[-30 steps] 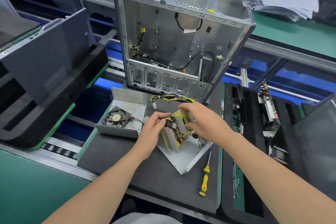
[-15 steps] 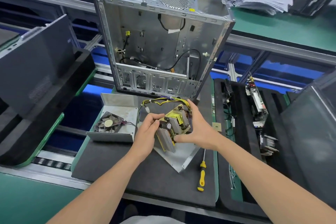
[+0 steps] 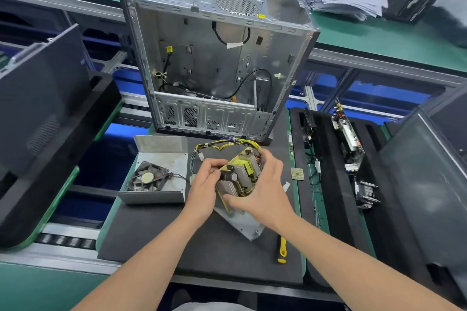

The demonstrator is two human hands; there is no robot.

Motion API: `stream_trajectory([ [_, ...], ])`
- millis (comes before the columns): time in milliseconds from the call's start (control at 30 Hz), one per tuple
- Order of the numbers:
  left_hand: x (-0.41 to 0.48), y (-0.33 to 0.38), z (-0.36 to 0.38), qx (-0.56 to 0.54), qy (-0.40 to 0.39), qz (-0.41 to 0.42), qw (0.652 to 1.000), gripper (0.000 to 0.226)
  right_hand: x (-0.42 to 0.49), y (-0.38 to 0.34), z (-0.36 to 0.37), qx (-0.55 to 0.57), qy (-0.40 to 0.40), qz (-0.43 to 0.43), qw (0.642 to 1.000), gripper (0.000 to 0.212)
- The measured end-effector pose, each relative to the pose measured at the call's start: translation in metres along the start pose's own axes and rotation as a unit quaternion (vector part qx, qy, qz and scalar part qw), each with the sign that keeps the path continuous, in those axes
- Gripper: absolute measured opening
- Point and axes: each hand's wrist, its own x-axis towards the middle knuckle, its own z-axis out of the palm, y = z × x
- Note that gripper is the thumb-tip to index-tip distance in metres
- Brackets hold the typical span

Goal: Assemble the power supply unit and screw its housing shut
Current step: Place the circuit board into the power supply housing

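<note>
Power supply parts are lying spread on a dark grey foam mat (image 3: 156, 230) on the worktop, in front of an open, upright silver computer case (image 3: 214, 63) that is standing at the mat's far edge. Left of the hands, a grey sheet-metal housing half (image 3: 161, 159) is sitting with a black round fan (image 3: 147, 179) lying inside it. Between the hands, the yellow power supply circuit board (image 3: 238, 177) with grey heat sinks is being held tilted above a flat grey metal housing plate (image 3: 243, 225), whose corner is showing below the right hand. A bundle of yellow and black wires (image 3: 222, 145) is looping from the board toward the case. The left hand (image 3: 204, 189) is gripping the board's left edge with curled fingers, and the right hand (image 3: 265, 192) is wrapping its fingers around the board's right and near sides. A yellow-handled screwdriver (image 3: 282, 250) is lying on the mat near the right forearm.
</note>
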Motion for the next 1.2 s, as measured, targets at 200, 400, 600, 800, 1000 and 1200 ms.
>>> stream_trajectory([
  [200,0.004,0.004,0.001,0.033,-0.016,-0.008,0.999,0.04,0.005,-0.001,-0.006,-0.008,-0.037,0.024,0.999,0.11],
  [400,0.003,0.01,0.004,0.045,-0.023,-0.008,0.999,0.054,0.012,-0.003,-0.011,-0.021,-0.06,0.022,0.998,0.112],
  [600,-0.005,0.009,0.01,0.016,-0.013,-0.004,1.0,0.056,0.024,-0.004,-0.023,-0.038,-0.097,0.016,0.994,0.108],
  [800,-0.005,0.007,0.002,0.043,-0.049,-0.024,0.998,0.055,0.028,-0.003,-0.028,-0.05,-0.111,0.002,0.993,0.102],
  [1000,-0.007,0.01,-0.005,0.028,-0.156,-0.048,0.986,0.054,0.025,0.006,-0.031,-0.039,-0.111,-0.007,0.993,0.105],
  [1200,-0.007,0.006,-0.013,0.064,-0.227,-0.054,0.97,0.078,0.027,0.017,-0.043,-0.036,-0.136,-0.006,0.99,0.104],
])
